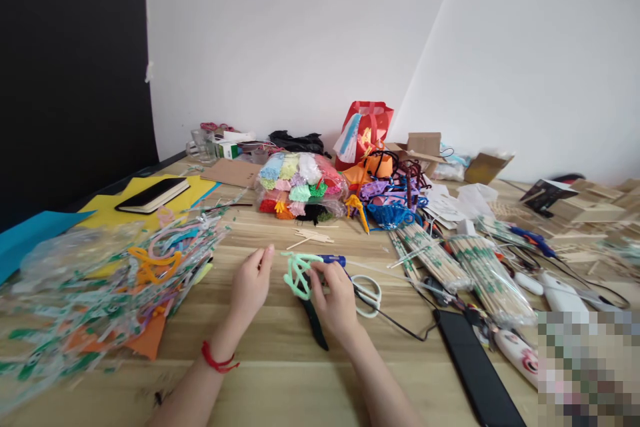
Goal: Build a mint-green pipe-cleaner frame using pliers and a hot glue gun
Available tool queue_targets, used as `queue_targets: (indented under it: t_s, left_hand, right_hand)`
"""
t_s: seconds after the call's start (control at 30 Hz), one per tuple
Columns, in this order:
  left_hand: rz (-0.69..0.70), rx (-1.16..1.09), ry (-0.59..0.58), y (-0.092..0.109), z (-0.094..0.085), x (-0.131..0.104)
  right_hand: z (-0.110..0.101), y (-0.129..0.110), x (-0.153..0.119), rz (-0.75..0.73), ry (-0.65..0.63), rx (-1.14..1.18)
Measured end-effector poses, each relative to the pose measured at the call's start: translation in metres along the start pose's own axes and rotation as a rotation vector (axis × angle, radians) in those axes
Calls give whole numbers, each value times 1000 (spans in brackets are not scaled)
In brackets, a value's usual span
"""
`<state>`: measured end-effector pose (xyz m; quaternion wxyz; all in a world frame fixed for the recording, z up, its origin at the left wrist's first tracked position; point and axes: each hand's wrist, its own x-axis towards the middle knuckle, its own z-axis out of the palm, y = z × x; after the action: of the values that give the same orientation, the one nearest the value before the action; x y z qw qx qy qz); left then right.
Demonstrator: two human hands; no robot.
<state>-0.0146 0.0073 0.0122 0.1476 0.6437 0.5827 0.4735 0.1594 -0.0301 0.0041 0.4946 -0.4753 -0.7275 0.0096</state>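
My right hand (336,299) grips a mint-green pipe-cleaner shape (299,275), bent into loops, just above the wooden table (280,380). My left hand (253,283) hovers a little to the left of it with fingers half curled and the thumb and forefinger near the shape's left tip; it holds nothing. A red cord is tied round the left wrist. Under my right hand lie a black-handled tool (314,323) and white-handled scissors (367,293). A blue glue gun (334,259) lies just behind the shape.
Clear wrappers with coloured pipe-cleaner pieces (100,280) pile up at the left. Bags of coloured pipe cleaners (300,190) and a red bag (367,127) stand behind. Bundles of wooden sticks (470,267), a black phone (477,370) and a notebook (153,193) lie around.
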Motion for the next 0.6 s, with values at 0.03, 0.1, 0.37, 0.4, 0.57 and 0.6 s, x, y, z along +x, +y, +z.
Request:
queue_targets:
  t_s: [0.03,0.1,0.37,0.4,0.57,0.6]
  left_hand:
    - [-9,-41,-14,2,0,-1]
    - [-2,-142,-48,6,2,-4]
    - [-46,-377,-140,7,6,-4]
    - [-62,-389,-135,7,6,-4]
    - [-157,-347,-98,5,5,-2]
    - [-161,-336,-92,4,5,-2]
  right_hand:
    - [0,0,0,7,-6,-10]
    - [1,1,-1,20,-12,-26]
    - [6,7,-4,72,3,-28]
    - [7,7,-4,74,0,-27]
    - [10,9,-5,99,-17,-23]
    - [10,9,-5,108,-14,-15]
